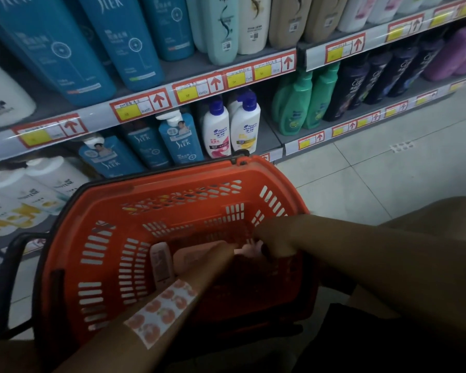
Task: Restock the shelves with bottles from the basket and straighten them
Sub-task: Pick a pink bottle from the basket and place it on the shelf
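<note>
While both hands are reaching down into the orange basket [73,238], the left hand [215,254] and right hand [273,242] are grasping pink bottles [160,261] lying at its bottom.

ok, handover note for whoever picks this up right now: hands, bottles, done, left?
Left hand: down in the orange basket, on the pink bottles; grip not clear.
Right hand: also in the basket, fingers curled at a pink bottle's top; whether it holds it is unclear.
Basket sits on the floor against the bottom shelf, a few pink bottles lying in it.
Done: cannot tell from this view.
Left: lift the pink bottles out, shelve them, straighten the rows.
</note>
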Tool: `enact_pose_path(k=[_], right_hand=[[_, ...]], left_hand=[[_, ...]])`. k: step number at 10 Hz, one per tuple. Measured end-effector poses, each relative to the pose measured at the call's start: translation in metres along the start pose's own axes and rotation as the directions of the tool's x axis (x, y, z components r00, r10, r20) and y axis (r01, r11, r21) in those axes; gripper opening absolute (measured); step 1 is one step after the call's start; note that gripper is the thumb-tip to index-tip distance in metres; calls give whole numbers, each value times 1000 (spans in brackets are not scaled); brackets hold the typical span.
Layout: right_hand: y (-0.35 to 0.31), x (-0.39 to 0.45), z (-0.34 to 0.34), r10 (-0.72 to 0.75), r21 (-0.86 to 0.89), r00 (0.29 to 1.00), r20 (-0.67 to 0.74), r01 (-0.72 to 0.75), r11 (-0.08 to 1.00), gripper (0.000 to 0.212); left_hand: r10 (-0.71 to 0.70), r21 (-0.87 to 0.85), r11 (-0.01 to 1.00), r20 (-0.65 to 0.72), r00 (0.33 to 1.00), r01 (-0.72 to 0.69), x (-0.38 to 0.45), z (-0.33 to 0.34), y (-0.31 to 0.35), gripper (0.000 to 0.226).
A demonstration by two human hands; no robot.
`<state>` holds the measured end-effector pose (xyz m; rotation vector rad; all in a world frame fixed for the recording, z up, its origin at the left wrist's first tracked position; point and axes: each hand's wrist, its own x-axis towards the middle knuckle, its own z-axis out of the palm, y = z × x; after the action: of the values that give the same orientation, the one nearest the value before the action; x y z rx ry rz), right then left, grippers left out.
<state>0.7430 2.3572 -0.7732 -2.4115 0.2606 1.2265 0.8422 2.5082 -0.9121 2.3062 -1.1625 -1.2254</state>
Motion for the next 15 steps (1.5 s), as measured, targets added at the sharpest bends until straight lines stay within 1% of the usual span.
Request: enact_pose_path(k=[1,2,3,4,5,6,7,8,9,10,11,12,13,14,15], right_hand=[[-2,0,-6,-35,13,999,1,35,999,55],[-7,2,-10,-39,47,999,-17,40,998,61],[-8,5,-12,4,127,997,-78,6,992,54],[-4,3,-14,10,265,989,-151,31,964,50],[-5,-2,-14,-23,410,985,-170,92,907,41],[-16,-10,-12,-67,638,989,-132,136,758,46],[-33,-14,-12,-162,787,971,-178,240,569,48],[-52,-18,-16,-196,820,937,-290,348,454,50],[-66,-24,-23,-202,808,897,-392,441,390,52],[-76,-29,-29,-185,790,867,-462,498,358,50],[-87,-37,-36,-185,762,836,-516,547,346,50],[-98,-46,-41,-174,734,796,-579,602,314,50],[-108,-58,-48,-182,695,741,-646,670,262,55],[-116,-74,-62,-183,668,690,-701,724,172,67],[-125,-93,-79,-181,624,634,-752,773,116,83]], left_hand=[[31,-103,994,-65,997,-37,-6,-10,-4,37],[85,-247,963,-87,993,-104,-29,-35,7,43],[74,-306,946,-129,989,-111,-40,-64,20,52],[93,-402,903,-159,983,-150,-55,-95,32,51],[104,-524,827,-214,971,-204,-81,-126,44,54],[114,-587,764,-288,951,-269,-111,-152,55,51],[105,-601,726,-382,918,-334,-139,-172,60,57],[65,-615,689,-474,878,-383,-164,-185,64,59],[32,-642,626,-546,837,-443,-182,-193,70,63],[29,-652,578,-585,811,-491,-194,-201,73,57],[51,-639,561,-608,793,-526,-205,-208,77,58],[61,-621,532,-650,757,-576,-217,-216,83,56],[75,-616,499,-670,738,-610,-229,-229,89,54],[75,-644,415,-680,729,-643,-240,-245,98,53],[65,-643,356,-707,705,-678,-250,-263,111,49]])
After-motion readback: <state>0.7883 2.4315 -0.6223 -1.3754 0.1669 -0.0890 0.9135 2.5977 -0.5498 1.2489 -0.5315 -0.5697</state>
